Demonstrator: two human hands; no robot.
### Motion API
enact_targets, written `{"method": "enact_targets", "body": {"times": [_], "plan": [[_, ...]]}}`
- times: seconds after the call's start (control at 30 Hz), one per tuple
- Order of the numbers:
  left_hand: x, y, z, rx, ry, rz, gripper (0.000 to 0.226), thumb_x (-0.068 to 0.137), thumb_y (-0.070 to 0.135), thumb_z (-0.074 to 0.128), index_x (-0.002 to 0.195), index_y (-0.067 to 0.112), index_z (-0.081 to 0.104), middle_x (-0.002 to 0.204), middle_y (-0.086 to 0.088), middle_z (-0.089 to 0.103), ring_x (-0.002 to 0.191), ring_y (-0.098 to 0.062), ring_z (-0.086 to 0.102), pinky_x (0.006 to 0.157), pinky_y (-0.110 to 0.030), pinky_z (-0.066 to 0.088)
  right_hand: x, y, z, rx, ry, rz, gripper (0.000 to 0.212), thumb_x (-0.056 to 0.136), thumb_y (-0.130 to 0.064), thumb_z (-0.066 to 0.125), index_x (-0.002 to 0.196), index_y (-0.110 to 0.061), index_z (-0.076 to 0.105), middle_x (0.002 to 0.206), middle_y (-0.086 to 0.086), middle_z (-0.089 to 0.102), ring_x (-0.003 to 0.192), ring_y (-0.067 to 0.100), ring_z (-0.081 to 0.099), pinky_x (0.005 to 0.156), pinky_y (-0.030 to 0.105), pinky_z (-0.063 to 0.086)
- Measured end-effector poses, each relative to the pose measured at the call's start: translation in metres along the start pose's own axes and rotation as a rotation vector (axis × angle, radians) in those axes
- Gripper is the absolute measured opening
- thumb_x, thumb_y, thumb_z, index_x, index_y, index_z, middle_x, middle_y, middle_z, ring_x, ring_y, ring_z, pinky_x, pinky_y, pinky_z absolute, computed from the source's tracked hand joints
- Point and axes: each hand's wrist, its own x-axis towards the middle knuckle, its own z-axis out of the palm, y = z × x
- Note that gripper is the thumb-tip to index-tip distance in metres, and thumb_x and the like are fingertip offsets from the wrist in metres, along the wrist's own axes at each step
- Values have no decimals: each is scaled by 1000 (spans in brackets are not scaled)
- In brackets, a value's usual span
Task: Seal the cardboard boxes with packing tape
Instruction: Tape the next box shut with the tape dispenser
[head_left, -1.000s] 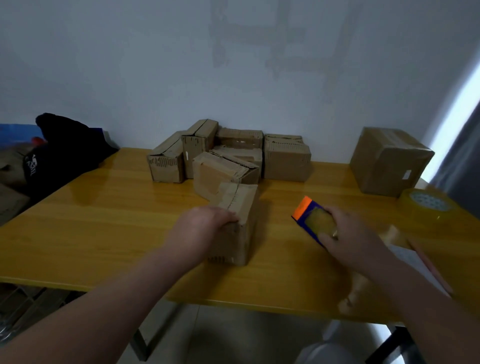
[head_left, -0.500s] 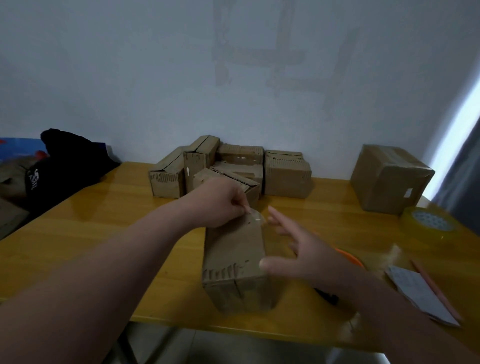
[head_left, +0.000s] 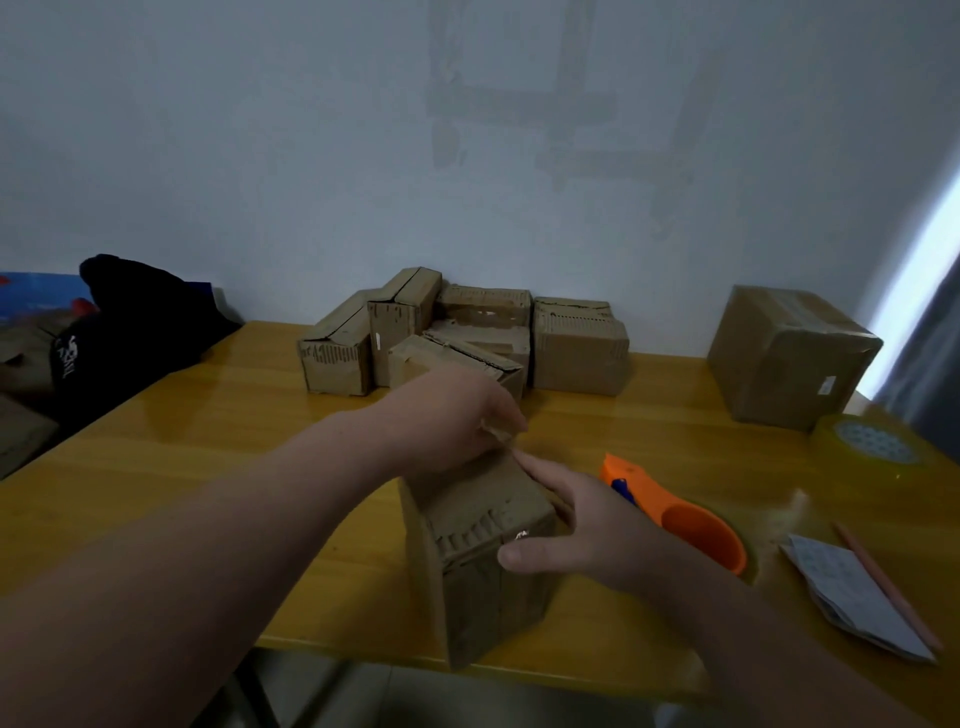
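One small box (head_left: 478, 545) sat on the yellow table (head_left: 208, 441), close to its near edge and lengthwise away from you. Your left hand (head_left: 457, 415) reached over the far end, fingers curled and pinching at the top edge there; whether they held a torn bit of flap or a tape end, the view did not show. Your right hand (head_left: 587, 525) lay against the box's right side, fingers straight along the top edge, thumb spread onto the near face, bracing rather than gripping. Judged light and likely empty: thin corrugated card, worn, edges ragged with the flutes showing, so soft at the flaps and easy to crush or tear. Best taken by the corners and side walls, not the frayed edges; press the flaps flat from above. Surface looked dry and rough, not slippery, though the box could slide on the glossy tabletop. An orange tape dispenser (head_left: 675, 514) lay just beside your right hand; a tape roll (head_left: 872, 441) lay well apart to the right. A heap of boxes (head_left: 576, 353) stood at the wall. Writing: a white label on the large box (head_left: 784, 358) and white lettering on the black cloth (head_left: 130, 332) at far left, both too small to read. No brand legible on box, dispenser or roll.
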Motion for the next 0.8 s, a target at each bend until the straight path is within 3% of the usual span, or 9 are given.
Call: {"method": "enact_targets", "body": {"times": [0.07, 0.17, 0.23, 0.3, 0.33, 0.43, 0.6, 0.7, 0.8], "plan": [[8, -1, 4, 102, -3, 7, 29, 90, 19, 59, 115, 32, 66, 120, 11, 64, 111, -10, 57, 93, -23, 43, 1, -6, 4, 11, 27, 6, 96, 57, -54, 83, 140, -44, 35, 116, -29, 62, 109, -5, 58, 87, 20, 51], [13, -5, 7, 123, 41, 24, 23, 91, 19, 58, 107, 30, 70, 106, 11, 69, 95, -8, 61, 82, -18, 43, 4, -17, 13, -2, 110, 12, 86, 60, -66, 76, 135, -39, 43, 103, -37, 62, 97, -12, 59, 75, 10, 50], [13, -9, 8, 110, 73, 50, 19, 90, 19, 58, 101, 26, 72, 95, 10, 70, 86, -8, 62, 80, -24, 50, 8, -20, 17, -16, 184, 27, 83, 66, -65, 70, 137, -34, 44, 113, -29, 61, 103, -6, 59, 82, 15, 51], [12, -12, 7, 126, 74, 62, 16, 90, 19, 58, 96, 24, 72, 89, 8, 68, 81, -9, 61, 77, -28, 52, 11, -20, 19, -3, 238, 54, 76, 76, -52, 72, 141, -27, 43, 121, -15, 61, 107, 4, 60, 90, 28, 52], [11, -13, 7, 137, 71, 67, 16, 91, 19, 57, 96, 23, 72, 88, 7, 67, 79, -9, 60, 76, -28, 52, 12, -20, 20, 12, 248, 57, 71, 79, -46, 72, 141, -27, 43, 120, -13, 62, 106, 5, 61, 89, 27, 53], [11, -16, 6, 128, 66, 58, 16, 92, 19, 55, 97, 21, 70, 88, 6, 65, 78, -9, 57, 75, -31, 51, 14, -19, 22, 27, 240, 47, 64, 82, -41, 71, 139, -29, 46, 115, -15, 63, 100, 3, 63, 83, 22, 54], [10, -19, 0, -39, 74, -8, 13, 93, 18, 55, 92, 18, 68, 91, 4, 67, 85, -11, 60, 81, -37, 51, 15, -16, 23, -10, 254, 26, 38, 83, -44, 67, 118, -47, 53, 107, -19, 65, 97, 1, 63, 87, 29, 54], [3, -19, -2, -158, 61, -12, 13, 95, 17, 53, 90, 19, 65, 91, 4, 66, 88, -11, 60, 83, -35, 49, 15, -14, 24, -20, 271, 19, 50, 81, -50, 65, 128, -42, 50, 111, -17, 64, 100, 3, 62, 89, 30, 53], [-4, -19, -2, -267, 258, -63, 16, 97, 20, 49, 97, 18, 65, 92, 9, 61, 92, -9, 56, 75, -22, 44, 16, -10, 26, -29, 297, 11, 38, 84, -51, 63, 120, -52, 50, 105, -24, 63, 97, -2, 61, 86, 29, 54]]}}
